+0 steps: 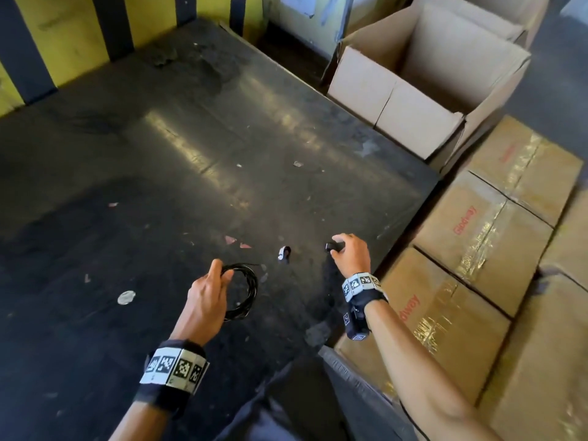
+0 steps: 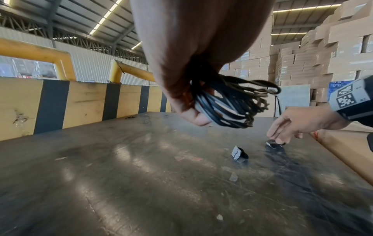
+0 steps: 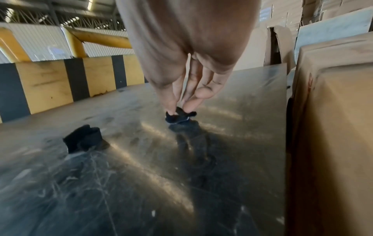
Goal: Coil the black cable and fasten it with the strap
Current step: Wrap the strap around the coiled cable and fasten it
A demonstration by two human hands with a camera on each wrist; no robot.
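Note:
My left hand [image 1: 211,281] grips the coiled black cable [image 1: 246,291] by one side, and the loops hang over the dark tabletop [image 1: 191,154]. In the left wrist view the cable [image 2: 228,103] fans out from under my fingers. My right hand [image 1: 345,249] pinches a small black strap [image 1: 334,246] near the table's right edge; the right wrist view shows thumb and fingertip on the strap [image 3: 178,117], just at the surface. A second black strap [image 1: 284,253] [image 3: 82,138] lies between my hands, also visible as the strap [image 2: 239,153].
An open cardboard box [image 1: 423,74] stands at the back right. Sealed taped cartons [image 1: 486,237] line the table's right side. A yellow and black striped barrier [image 1: 63,36] runs along the far edge. Small scraps and a round sticker [image 1: 126,297] dot the tabletop.

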